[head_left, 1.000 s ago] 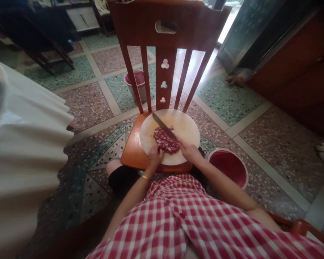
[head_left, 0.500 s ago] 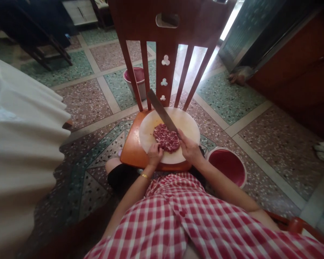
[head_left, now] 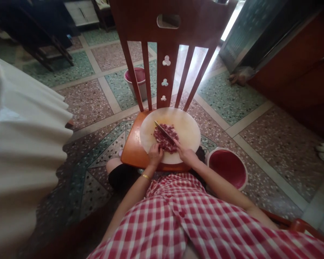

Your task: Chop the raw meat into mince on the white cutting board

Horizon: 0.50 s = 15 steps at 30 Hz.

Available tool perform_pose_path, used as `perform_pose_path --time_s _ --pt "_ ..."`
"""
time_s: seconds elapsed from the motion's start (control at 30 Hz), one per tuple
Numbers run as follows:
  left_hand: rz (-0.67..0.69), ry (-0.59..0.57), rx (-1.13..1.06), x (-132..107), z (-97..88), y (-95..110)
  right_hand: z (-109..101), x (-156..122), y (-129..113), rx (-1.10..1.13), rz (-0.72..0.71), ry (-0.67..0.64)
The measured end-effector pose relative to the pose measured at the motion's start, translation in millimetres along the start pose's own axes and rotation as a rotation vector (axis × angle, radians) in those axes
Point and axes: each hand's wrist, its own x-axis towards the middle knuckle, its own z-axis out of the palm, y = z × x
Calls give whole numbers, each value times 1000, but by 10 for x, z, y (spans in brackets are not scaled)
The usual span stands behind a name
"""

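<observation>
A round pale cutting board [head_left: 189, 126] lies on the seat of a wooden chair [head_left: 132, 151] in front of me. On it sits a heap of chopped red meat [head_left: 166, 141]. My right hand [head_left: 185, 155] is closed round the handle of a knife [head_left: 164, 131], whose blade lies down across the meat. My left hand [head_left: 155, 154], fingers curled, rests on the board's near edge against the meat. A gold bangle sits on my left wrist.
A red bucket [head_left: 228, 168] stands on the tiled floor right of the chair; a pink bucket [head_left: 137, 81] stands behind the chair back. A white tablecloth [head_left: 24, 144] hangs at the left. A dark wooden cabinet [head_left: 299, 68] fills the right.
The knife rose above the board half a second ago and has come back down onto the meat. My left hand has stayed at the board's edge.
</observation>
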Motion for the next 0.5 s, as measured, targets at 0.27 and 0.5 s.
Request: perform_pose_path --time_s 0.27,0.5 --pt "-10 4 -7 -6 -5 14 -153 -9 -75 78 -131 204" --pt "2 -4 -5 1 -11 4 -25 -10 16 23 -26 -43"
